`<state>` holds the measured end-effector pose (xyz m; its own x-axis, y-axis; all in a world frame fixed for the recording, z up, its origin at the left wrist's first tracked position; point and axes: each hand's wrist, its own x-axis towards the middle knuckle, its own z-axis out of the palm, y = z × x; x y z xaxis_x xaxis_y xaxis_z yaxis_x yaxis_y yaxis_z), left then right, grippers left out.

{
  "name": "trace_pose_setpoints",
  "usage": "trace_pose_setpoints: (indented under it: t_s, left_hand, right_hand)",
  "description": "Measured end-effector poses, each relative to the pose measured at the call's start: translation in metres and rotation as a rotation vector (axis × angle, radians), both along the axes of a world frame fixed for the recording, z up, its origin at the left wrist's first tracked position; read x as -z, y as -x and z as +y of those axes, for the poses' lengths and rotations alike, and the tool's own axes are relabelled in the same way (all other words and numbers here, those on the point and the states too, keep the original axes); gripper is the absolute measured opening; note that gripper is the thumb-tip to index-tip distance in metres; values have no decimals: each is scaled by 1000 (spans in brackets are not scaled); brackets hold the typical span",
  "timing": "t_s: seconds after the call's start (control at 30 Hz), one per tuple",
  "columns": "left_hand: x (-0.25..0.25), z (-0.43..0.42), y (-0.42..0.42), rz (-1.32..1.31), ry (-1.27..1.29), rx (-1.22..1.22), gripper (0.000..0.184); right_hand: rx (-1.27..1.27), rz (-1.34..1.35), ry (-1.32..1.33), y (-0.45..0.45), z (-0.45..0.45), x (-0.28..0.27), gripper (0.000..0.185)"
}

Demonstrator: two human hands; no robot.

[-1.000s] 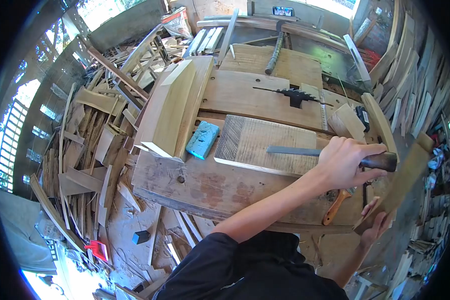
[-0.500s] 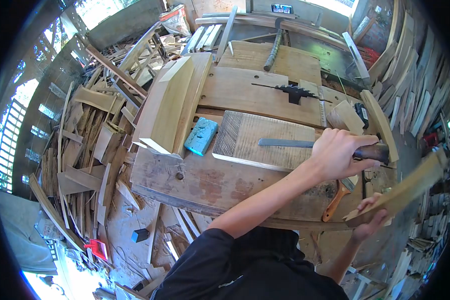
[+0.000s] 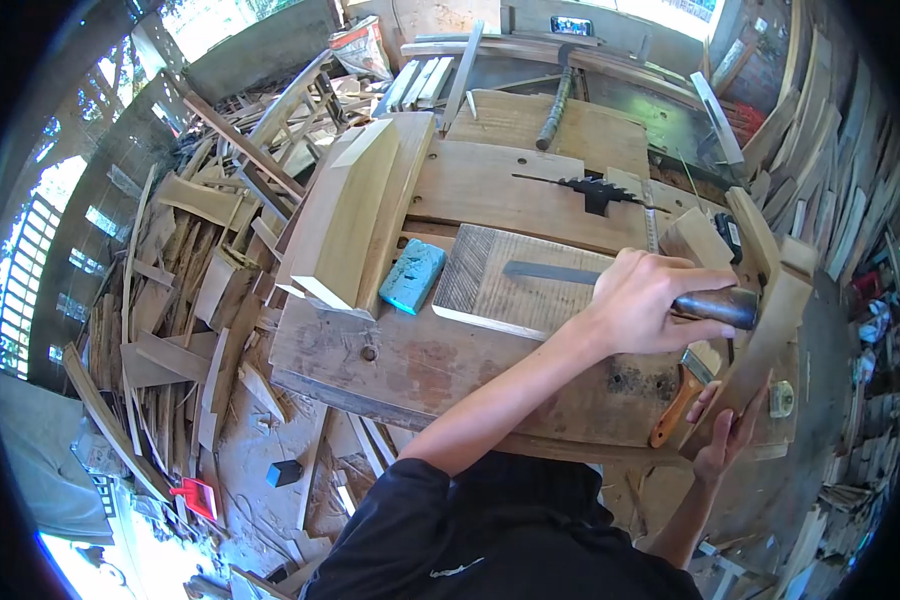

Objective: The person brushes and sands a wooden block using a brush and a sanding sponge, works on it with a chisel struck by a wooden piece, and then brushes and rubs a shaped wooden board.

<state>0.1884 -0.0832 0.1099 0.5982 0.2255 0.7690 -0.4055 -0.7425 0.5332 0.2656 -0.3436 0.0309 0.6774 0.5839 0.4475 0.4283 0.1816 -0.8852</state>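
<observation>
My left hand (image 3: 645, 300) is wrapped round a dark-handled tool, its flat metal blade (image 3: 550, 272) pointing left over a thick wooden block (image 3: 515, 290) with a dark hatched end. Whether blade and block touch is unclear. Lower right, my right hand (image 3: 725, 432) grips the near end of a wooden board (image 3: 765, 335), which slants up and away past the tool's handle. A turquoise block (image 3: 412, 276) lies left of the wooden block. Between my hands and the bench edge rests a brush (image 3: 678, 405) with an orange handle.
Angled planks (image 3: 355, 220) stand on the workbench's (image 3: 440, 385) left side. A toothed dark blade (image 3: 597, 192) shows in the bench top, with a dark rod (image 3: 555, 110) behind. Wood scraps (image 3: 175, 290) pile up at left; a red dustpan (image 3: 200, 498) is on the floor.
My left hand and the tool have shifted left over the block. The board in my right hand has swung leftward, its far end now nearer the tool's handle.
</observation>
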Motion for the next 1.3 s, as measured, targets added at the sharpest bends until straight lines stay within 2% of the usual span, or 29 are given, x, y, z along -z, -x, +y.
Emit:
trace_pose_setpoints:
  t_s: [0.03,0.1,0.13,0.2,0.23,0.27,0.33,0.37,0.43,0.47,0.53,0.57,0.63,0.7,0.77,0.83,0.87,0.93,0.97,1.03,1.3]
  left_hand:
    - [1,2,1,3,3,-2,55]
    - [2,4,1,-18,-30,6,55]
    - [2,6,1,-17,-30,8,55]
    - [2,11,1,15,-62,-31,54]
    - [2,14,2,10,-66,-30,54]
    - [2,16,4,48,-70,-27,53]
    - [4,20,7,93,-74,-20,52]
    - [4,24,7,85,-78,-21,51]
    - [7,26,9,88,-73,-22,51]
    - [7,26,9,96,-93,-31,51]
    - [10,26,8,102,-117,-41,52]
    - [12,26,7,57,-137,-59,52]
    - [15,30,8,15,-152,-81,52]
    - [17,44,11,176,-156,-95,51]
    - [17,48,13,165,-158,-89,50]
    - [16,50,16,153,-158,-93,49]
    - [15,51,16,151,-157,-108,50]
    - [15,56,14,142,-160,-123,50]
    - [17,62,13,119,-167,-151,50]
    - [16,63,14,74,-192,-170,52]
    - [12,3,-6,53,-152,-17,51]
  right_hand:
    - [-2,3,3,0,1,-1,77]
    - [96,33,-220,2,6,-3,62]
    - [99,34,-219,4,8,2,62]
    - [190,151,-403,10,20,16,65]
    - [65,52,-291,14,21,17,61]
    - [63,48,-294,17,20,15,61]
    - [-34,104,-3,32,18,8,75]
    - [-33,105,-8,37,27,3,75]
    - [119,42,-298,46,43,-4,78]
    - [116,44,-295,42,43,4,78]
    - [112,80,-467,34,50,19,81]
    - [109,78,-468,31,44,19,81]
    - [13,-46,83,33,39,-3,77]
    - [32,-35,16,33,37,1,75]
    - [39,-30,-56,35,48,5,73]
    - [240,176,-485,46,66,8,71]
    - [240,178,-486,43,61,11,71]
    - [19,-116,47,34,50,11,73]
    - [21,-116,49,34,47,12,73]
    - [-44,80,114,39,48,5,76]
    - [52,67,-183,28,28,19,73]
